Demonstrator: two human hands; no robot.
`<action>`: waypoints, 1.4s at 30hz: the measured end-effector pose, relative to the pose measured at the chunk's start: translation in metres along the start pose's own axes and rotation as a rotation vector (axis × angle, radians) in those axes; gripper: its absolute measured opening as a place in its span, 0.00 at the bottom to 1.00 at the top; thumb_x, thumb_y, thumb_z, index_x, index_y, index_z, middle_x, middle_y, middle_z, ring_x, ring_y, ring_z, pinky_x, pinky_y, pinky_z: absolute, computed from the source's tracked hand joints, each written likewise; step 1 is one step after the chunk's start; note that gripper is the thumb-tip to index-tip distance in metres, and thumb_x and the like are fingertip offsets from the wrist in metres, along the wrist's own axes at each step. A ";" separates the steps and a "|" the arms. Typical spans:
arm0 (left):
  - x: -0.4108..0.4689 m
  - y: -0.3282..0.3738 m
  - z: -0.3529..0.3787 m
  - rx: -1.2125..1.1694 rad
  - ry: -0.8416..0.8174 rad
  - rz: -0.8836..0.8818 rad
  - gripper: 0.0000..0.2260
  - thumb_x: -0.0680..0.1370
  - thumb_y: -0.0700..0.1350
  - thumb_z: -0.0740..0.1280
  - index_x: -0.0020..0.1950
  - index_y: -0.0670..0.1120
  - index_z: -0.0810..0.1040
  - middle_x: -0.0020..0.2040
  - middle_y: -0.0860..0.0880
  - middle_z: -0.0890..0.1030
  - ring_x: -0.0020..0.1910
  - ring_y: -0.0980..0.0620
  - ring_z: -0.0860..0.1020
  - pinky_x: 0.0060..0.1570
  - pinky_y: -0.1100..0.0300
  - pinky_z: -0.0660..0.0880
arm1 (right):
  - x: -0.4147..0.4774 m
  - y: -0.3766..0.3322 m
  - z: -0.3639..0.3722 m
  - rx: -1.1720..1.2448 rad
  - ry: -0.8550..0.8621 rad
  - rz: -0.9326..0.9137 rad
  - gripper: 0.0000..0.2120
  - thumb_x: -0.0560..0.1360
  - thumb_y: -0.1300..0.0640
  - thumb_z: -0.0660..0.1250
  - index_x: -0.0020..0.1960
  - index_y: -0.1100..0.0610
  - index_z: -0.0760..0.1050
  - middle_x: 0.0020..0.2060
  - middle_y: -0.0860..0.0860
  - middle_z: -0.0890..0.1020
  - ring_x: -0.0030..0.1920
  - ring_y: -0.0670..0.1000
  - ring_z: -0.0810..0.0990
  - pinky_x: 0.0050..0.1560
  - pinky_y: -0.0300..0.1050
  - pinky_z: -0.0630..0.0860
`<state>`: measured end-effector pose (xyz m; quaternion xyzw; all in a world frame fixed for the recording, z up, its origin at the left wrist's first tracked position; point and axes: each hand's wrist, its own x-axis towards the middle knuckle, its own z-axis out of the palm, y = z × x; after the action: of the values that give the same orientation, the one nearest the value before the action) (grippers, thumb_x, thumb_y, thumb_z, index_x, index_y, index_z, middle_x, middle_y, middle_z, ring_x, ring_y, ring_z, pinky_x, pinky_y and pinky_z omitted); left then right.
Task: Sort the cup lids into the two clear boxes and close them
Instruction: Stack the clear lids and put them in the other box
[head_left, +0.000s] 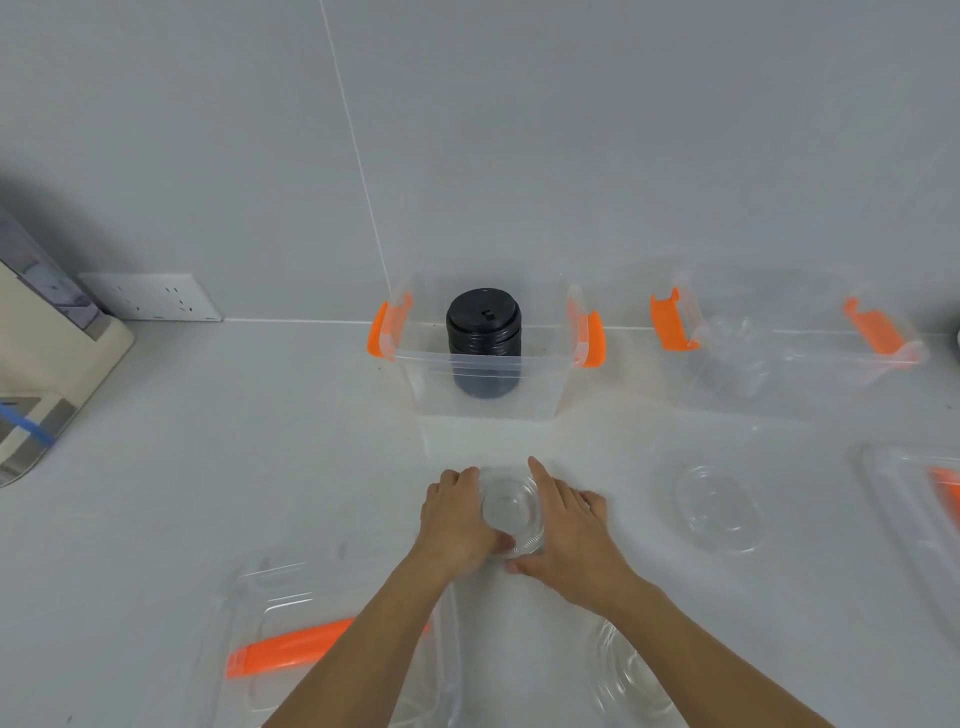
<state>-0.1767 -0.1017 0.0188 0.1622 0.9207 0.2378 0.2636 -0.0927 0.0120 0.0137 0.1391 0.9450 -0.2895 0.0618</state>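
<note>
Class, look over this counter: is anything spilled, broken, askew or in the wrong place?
Nothing stands out. The black lids sit stacked in the left box, clear lids in the right box, and both hands cup a clear lid stack.

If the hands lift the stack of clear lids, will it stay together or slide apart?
The stack of clear lids looks nested, so it probably lifts as one. Thin clear plastic is likely light and slippery. Both hands, left hand and right hand, grip its sides, which should steady it.

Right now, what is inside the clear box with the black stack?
Inside the left box stands one upright stack of black lids. Its bottom is blurred by the box's front wall, so anything beneath or directly behind the stack cannot be seen.
</note>
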 end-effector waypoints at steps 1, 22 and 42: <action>-0.001 0.001 -0.003 -0.039 -0.013 -0.005 0.36 0.63 0.49 0.77 0.68 0.45 0.66 0.63 0.46 0.68 0.60 0.46 0.71 0.61 0.55 0.71 | 0.000 0.000 -0.001 -0.010 0.002 -0.010 0.50 0.67 0.43 0.72 0.77 0.54 0.45 0.71 0.48 0.65 0.71 0.47 0.62 0.66 0.38 0.48; -0.035 0.030 -0.031 -0.968 0.014 0.051 0.23 0.65 0.28 0.73 0.57 0.42 0.76 0.51 0.44 0.81 0.46 0.47 0.79 0.45 0.63 0.75 | -0.034 0.006 -0.047 0.922 0.174 0.245 0.39 0.66 0.59 0.77 0.72 0.54 0.62 0.66 0.45 0.69 0.63 0.48 0.73 0.65 0.47 0.71; -0.086 0.050 0.008 -0.808 -0.066 -0.060 0.10 0.76 0.45 0.68 0.50 0.39 0.78 0.42 0.42 0.78 0.37 0.47 0.79 0.44 0.52 0.82 | -0.091 0.029 -0.052 1.086 0.299 0.381 0.10 0.73 0.57 0.70 0.51 0.61 0.75 0.40 0.56 0.81 0.35 0.52 0.80 0.29 0.44 0.78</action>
<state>-0.0934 -0.0935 0.0742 0.0261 0.7484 0.5675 0.3423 0.0004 0.0438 0.0590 0.3572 0.6184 -0.6927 -0.1009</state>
